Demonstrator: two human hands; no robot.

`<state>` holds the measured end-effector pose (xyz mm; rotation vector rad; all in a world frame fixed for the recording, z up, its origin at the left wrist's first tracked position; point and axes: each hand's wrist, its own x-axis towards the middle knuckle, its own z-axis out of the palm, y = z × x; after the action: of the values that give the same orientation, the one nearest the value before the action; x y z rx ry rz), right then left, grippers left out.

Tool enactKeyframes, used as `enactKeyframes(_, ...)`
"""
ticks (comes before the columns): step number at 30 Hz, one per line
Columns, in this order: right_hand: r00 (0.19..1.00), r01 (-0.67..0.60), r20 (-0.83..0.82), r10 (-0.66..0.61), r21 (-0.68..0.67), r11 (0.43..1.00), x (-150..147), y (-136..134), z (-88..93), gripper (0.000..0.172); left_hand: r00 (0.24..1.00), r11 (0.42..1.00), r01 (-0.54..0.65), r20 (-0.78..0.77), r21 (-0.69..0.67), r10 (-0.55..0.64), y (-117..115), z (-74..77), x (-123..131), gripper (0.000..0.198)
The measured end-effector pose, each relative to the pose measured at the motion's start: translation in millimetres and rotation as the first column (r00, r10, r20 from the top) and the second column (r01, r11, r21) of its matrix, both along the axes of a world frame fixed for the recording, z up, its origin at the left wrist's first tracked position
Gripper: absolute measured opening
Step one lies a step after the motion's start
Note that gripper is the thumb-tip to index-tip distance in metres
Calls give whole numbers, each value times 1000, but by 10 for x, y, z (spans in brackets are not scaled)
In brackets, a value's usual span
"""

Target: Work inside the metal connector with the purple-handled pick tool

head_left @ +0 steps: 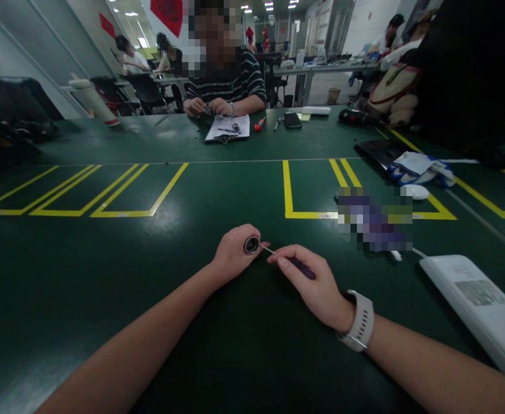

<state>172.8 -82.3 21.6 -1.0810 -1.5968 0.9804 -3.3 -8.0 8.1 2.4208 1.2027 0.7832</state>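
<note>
1. Head view, the hands: At a green worktop (183, 310), a person bends to close work, the left hand (234, 252) curled around a silver-rimmed round part (251, 245), its hollow end facing the camera. The right hand (310, 276) pinches a slim screwdriver (303, 268) between thumb and fingers, the shaft angled toward the rim. Part and tool are both held above the worktop, near its middle.

2. Head view, progress: Gripping the part and bringing the screwdriver to it are done. The tool's work at the rim appears unfinished; whether the tip touches the rim or sits inside it cannot be told, nor whether anything has come loose or been tightened.

3. Head view, count at the hands: two hands, one round part, one screwdriver and one pale-strapped watch (361, 322) on the right wrist.

4. Head view, count to the right: one white computer mouse (415, 192), one long white device (471, 305) and one blue-and-white cloth (420, 167).

5. Head view, count across the worktop: one co-worker in a striped top (249, 80), two hands together over something too small to name; one clipboard (220, 123), one pen (277, 124), one red object (259, 124) and, at left, one pale tumbler (93, 101).
</note>
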Motion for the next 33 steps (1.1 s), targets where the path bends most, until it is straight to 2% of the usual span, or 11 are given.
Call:
enactKeyframes(4,998,58,30,-57,-14,998,-13,-16,21,16,995,997,37,-92,61,-31,8,-16,6,21)
enactKeyframes(7,1000,31,5,-30,-46,998,-11,-15,13,16,992,994,45,-120,100,-32,10,-19,5,21)
enactKeyframes(9,996,-16,-91,6,-108,994,3,8,-3,16,993,992,53,-108,111,-41,6,-15,4,21)
enactKeyframes(11,967,-62,-256,11,-191,980,19,49,-25,17,995,991,69,-81,118,-59,1,-8,6,21)
enactKeyframes(14,866,-142,-498,-37,-318,937,29,116,-59,17,996,989,86,-28,121,-83,-4,0,10,21)
enactKeyframes(16,816,-186,-575,-58,-357,916,22,141,-77,16,996,990,86,-3,113,-87,-6,-1,10,20)
enactKeyframes(19,831,-140,-554,-62,-314,939,11,127,-92,17,997,992,71,0,100,-71,-6,-13,-1,16)
enactKeyframes(23,950,-25,-312,-34,-184,983,21,50,-73,18,998,993,51,-40,109,-47,-10,-23,-16,9)
enactKeyframes(26,980,-46,-197,13,-161,986,37,17,-45,18,994,992,61,-97,114,-50,-16,-6,-14,8)
enactKeyframes(29,959,-98,-281,38,-201,975,41,41,-36,18,989,990,74,-134,121,-57,-26,15,-9,7)
enactKeyframes(33,853,-169,-521,-33,-335,927,30,114,-44,17,991,989,88,-110,117,-75,-37,11,-13,7)
